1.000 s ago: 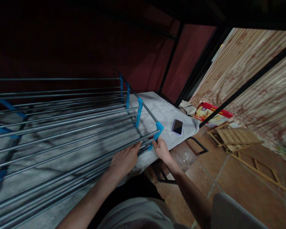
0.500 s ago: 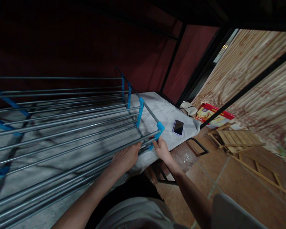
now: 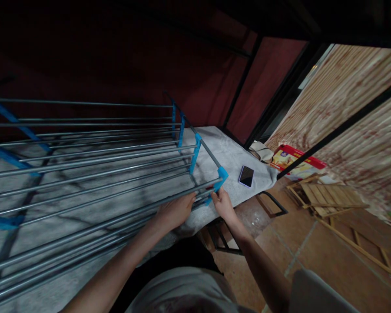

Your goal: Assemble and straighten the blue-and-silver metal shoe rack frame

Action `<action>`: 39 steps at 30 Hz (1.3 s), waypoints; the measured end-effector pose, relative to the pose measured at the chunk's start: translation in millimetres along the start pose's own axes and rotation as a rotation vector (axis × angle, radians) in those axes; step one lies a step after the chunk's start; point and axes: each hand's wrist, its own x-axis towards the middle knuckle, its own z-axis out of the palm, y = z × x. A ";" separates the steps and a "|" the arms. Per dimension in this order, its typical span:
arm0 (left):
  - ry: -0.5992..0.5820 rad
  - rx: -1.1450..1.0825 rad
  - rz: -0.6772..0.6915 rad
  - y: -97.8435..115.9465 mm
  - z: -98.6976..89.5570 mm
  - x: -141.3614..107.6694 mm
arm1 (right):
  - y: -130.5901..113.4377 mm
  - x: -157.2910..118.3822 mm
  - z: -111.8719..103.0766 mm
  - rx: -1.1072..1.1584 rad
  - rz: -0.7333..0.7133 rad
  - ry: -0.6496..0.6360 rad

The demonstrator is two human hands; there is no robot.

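A shoe rack of grey metal tubes (image 3: 117,216) and blue plastic connectors lies on its side, on a table with a grey cloth (image 3: 220,143). My left hand (image 3: 179,211) is closed around tubes near the rack's right front end, its fingertips hidden behind them. Just to its right, my right hand (image 3: 224,205) grips the blue corner connector (image 3: 223,174) from below, thumb against it and the other fingers out of sight. The tube ends meet this connector between both hands. Another blue connector (image 3: 195,152) holds tubes farther back.
A phone (image 3: 246,176) lies on the cloth right of the rack. Black metal posts (image 3: 244,82) frame the table. On the tiled floor are a folded wooden chair (image 3: 332,198) and a red and yellow box (image 3: 296,161). A patterned curtain (image 3: 355,113) hangs at right.
The view has turned slightly left, so the rack, phone and chair appear a little farther right. Both hands keep their hold at the rack's end, with hardly any movement.
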 end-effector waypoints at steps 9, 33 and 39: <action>0.431 0.385 0.004 -27.4 12.8 -77.2 | 28.7 -1.0 -6.1 -0.025 -0.028 -0.021; 0.450 0.506 -0.006 -72.6 -1.7 -114.9 | 31.4 -3.7 -19.9 -0.305 0.124 -0.102; 0.438 0.487 0.002 -69.8 -7.0 -117.7 | 35.8 -2.5 -18.8 -0.276 0.095 -0.070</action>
